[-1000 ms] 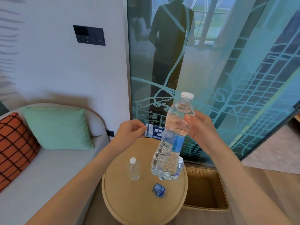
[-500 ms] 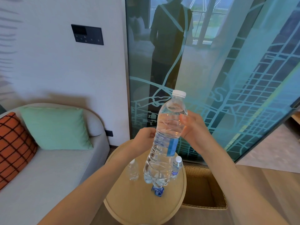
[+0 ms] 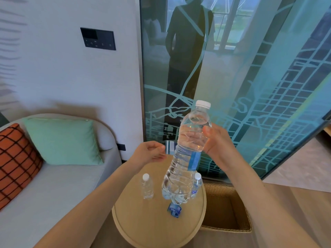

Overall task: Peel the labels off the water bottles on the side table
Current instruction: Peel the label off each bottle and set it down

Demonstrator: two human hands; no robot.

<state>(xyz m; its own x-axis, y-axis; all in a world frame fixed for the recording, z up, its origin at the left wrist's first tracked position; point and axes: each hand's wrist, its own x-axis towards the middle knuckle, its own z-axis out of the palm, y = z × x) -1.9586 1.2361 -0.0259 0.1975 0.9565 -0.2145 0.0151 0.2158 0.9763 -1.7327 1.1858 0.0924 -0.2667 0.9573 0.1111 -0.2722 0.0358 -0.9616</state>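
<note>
Left hand [image 3: 149, 153] pinches label [image 3: 169, 147] off held bottle [image 3: 186, 158].

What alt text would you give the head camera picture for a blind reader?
A person's right hand holds a large water bottle above a round side table while the left hand pinches its partly peeled blue label. Two small bottles and a crumpled label sit on it.

Blue label [image 3: 193, 161] on the clear bottle [image 3: 189, 140]; mint cushion [image 3: 62, 140] plain, orange cushion [image 3: 16, 158] black-gridded.

Grey sofa [image 3: 53, 179], map-etched glass panel [image 3: 259, 86]
</note>
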